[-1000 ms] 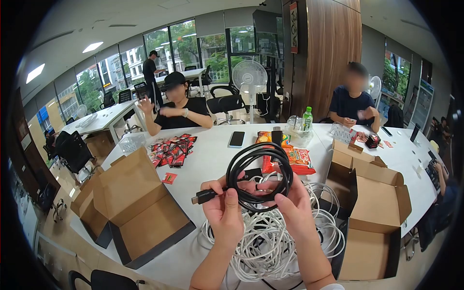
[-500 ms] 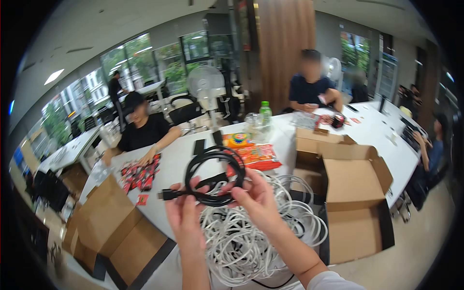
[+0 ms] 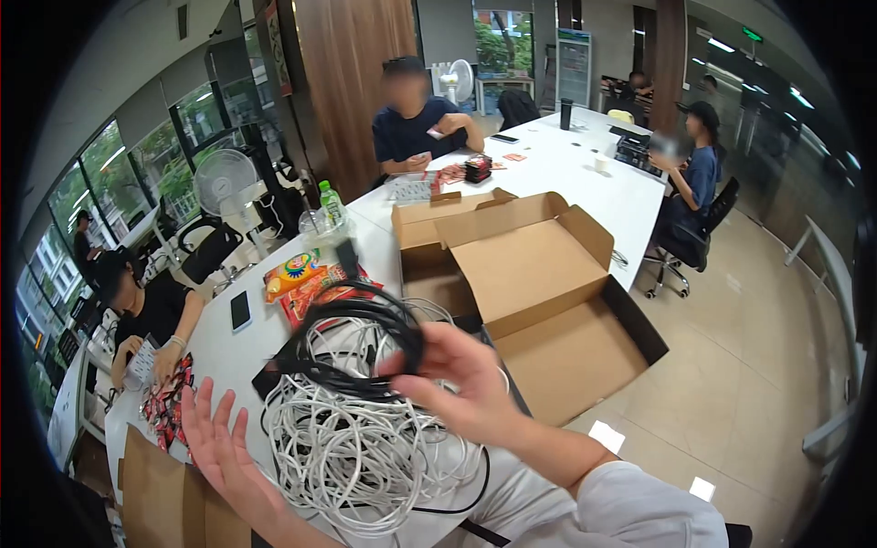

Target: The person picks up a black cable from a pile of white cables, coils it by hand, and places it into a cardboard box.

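My right hand grips a coiled black cable by the right side of its loop, thumb in front. A dark plug end sticks up behind the coil, blurred. My left hand is off the cable, its fingers spread and holding nothing. Beneath the coil lies a big tangled heap of white cables on the table, with some black cable mixed in.
Open cardboard boxes stand right and lower left. Snack bags, a phone and a green bottle lie beyond the heap. Two people handle small red packets; another sits at the far right.
My left hand has let go of the black cable and moved away leftward. The right hand keeps the coil. The view has turned to the right.
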Demonstrator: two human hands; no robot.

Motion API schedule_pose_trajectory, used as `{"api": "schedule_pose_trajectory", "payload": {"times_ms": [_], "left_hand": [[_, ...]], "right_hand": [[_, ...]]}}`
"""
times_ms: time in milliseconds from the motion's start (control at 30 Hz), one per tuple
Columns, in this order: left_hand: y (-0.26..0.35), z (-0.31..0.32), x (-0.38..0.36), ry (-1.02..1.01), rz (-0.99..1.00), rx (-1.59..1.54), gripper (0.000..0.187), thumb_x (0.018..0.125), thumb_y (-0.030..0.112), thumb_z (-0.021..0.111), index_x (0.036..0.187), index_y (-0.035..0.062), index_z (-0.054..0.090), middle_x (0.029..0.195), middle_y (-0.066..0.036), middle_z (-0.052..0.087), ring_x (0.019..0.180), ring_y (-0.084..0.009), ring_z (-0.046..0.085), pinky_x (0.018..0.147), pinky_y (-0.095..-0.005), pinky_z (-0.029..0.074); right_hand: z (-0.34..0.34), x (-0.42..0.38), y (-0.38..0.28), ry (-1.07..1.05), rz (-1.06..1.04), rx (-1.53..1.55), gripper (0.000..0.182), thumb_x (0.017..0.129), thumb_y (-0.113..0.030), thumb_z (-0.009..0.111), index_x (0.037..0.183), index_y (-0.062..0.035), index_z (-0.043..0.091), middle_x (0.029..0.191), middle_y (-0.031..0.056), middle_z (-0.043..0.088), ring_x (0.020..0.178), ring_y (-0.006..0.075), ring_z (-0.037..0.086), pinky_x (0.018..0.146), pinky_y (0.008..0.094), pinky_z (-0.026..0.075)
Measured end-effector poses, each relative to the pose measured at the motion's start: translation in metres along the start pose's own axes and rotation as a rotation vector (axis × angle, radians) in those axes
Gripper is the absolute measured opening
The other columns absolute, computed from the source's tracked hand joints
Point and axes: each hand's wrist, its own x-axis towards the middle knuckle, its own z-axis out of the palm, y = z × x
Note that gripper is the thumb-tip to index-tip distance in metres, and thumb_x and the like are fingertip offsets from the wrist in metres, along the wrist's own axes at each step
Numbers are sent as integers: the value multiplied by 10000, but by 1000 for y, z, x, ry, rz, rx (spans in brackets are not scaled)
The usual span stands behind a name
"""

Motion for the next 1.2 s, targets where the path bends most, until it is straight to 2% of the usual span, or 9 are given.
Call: {"api": "schedule_pose_trajectory", "payload": {"times_ms": [200, 300, 400, 600, 700, 800, 967, 1100, 1200], "left_hand": [[18, -13, -10, 18, 62, 81, 557, 899, 243, 499, 1395, 22, 373, 1376, -132, 448, 1178, -204, 482, 986, -331, 370], [25, -16, -16, 26, 91, 82, 535, 899, 237, 496, 1377, 15, 400, 1361, -135, 461, 1162, -203, 492, 970, -326, 384], [26, -20, -20, -36, 141, 100, 525, 894, 236, 506, 1354, -2, 419, 1341, -145, 474, 1138, -198, 504, 940, -319, 403], [33, -16, -30, -53, 172, 213, 494, 884, 242, 531, 1290, -33, 469, 1255, -160, 538, 1078, -188, 534, 886, -310, 430], [33, -19, -29, 10, 222, 233, 438, 878, 239, 545, 1195, -62, 509, 1168, -189, 582, 998, -216, 584, 834, -321, 468], [35, -21, -30, 60, 232, 199, 414, 874, 231, 555, 1157, -70, 524, 1107, -181, 608, 952, -216, 602, 821, -322, 473], [38, -27, -29, 76, 270, 153, 292, 881, 118, 522, 1105, -67, 552, 959, -154, 643, 837, -177, 609, 799, -306, 479], [38, -34, -29, 88, 280, 169, 278, 884, 107, 516, 1102, -59, 563, 900, -145, 648, 799, -170, 609, 774, -285, 476], [43, -36, -30, 99, 291, 219, 272, 888, 98, 509, 1106, -54, 565, 848, -140, 650, 767, -160, 605, 753, -273, 472]], "right_hand": [[-108, -57, -10, 165, 35, -616, 353, 803, -18, 706, 1139, -2, 597, 899, 107, 704, 837, 149, 678, 725, 269, 530], [-143, -71, -13, 83, 155, -1187, 369, 769, -108, 748, 1106, -30, 617, 810, 119, 693, 768, 221, 687, 658, 316, 524], [-164, -81, -1, -46, 261, -1429, 376, 751, -191, 750, 1072, -46, 618, 749, 130, 665, 713, 301, 651, 622, 392, 503], [-190, -89, 44, -235, 212, -1697, 238, 751, -215, 725, 899, -69, 607, 718, 98, 648, 714, 288, 646, 634, 404, 481], [-192, -89, 55, -326, 296, -1748, 213, 742, -196, 726, 854, -77, 589, 725, 90, 643, 738, 279, 648, 646, 393, 477], [-194, -88, 60, -458, 180, -1770, 207, 738, -187, 727, 839, -77, 584, 736, 85, 644, 763, 281, 649, 647, 390, 474], [-177, -77, 44, -614, 422, -1528, 346, 742, -145, 718, 1044, -8, 618, 892, 152, 640, 869, 337, 624, 757, 432, 493], [-142, -50, 16, -473, 257, -1452, 340, 779, -107, 670, 1101, -8, 624, 1006, 173, 650, 928, 353, 608, 811, 415, 488], [-116, -29, 2, -450, 69, -1444, 334, 772, -90, 672, 1092, -6, 625, 986, 158, 655, 912, 343, 613, 805, 415, 485]]}}
